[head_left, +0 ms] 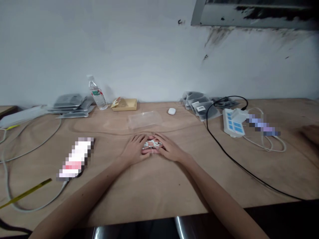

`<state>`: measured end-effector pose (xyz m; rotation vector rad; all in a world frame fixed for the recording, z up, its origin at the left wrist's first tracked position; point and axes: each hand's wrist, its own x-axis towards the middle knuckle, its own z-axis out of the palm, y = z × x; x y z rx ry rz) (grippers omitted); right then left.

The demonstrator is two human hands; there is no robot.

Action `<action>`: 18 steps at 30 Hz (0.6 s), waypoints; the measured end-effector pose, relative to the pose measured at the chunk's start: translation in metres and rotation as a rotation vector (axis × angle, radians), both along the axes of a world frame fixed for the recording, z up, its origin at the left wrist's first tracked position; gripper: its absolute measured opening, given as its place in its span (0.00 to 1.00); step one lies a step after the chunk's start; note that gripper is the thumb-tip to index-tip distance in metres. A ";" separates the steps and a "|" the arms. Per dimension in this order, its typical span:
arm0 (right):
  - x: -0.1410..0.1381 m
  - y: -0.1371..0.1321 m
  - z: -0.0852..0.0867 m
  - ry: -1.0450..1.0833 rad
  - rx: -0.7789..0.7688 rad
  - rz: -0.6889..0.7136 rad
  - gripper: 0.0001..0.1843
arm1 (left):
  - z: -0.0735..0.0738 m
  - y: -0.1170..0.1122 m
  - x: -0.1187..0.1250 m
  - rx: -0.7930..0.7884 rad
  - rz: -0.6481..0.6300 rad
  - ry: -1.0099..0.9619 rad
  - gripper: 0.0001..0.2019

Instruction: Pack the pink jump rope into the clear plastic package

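In the head view, a small bundle of pink and white pieces (151,144) lies on the wooden table (149,189), and its exact kind is too small to make out. From the left side my left hand (136,148) curves round it, fingers pressed together. On the opposite side my right hand (170,147) cups it the same way, its thumb near the front edge. Between them the bundle is squeezed, and its ends are hidden under the fingers. A clear plastic bag (145,119) lies flat just behind my hands.
A white case (171,111), a yellow box (126,105) and a tilted water bottle (97,94) are at the back. Bagged items (199,104) are near the wall. Right are a power strip (233,123), black cable (221,146) and another person's hand (311,133); left, a phone (77,157).
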<state>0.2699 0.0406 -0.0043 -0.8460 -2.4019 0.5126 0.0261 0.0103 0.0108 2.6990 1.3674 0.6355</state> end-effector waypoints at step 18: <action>0.001 0.001 0.004 -0.115 0.010 -0.132 0.34 | 0.012 0.001 0.003 -0.098 0.026 0.078 0.33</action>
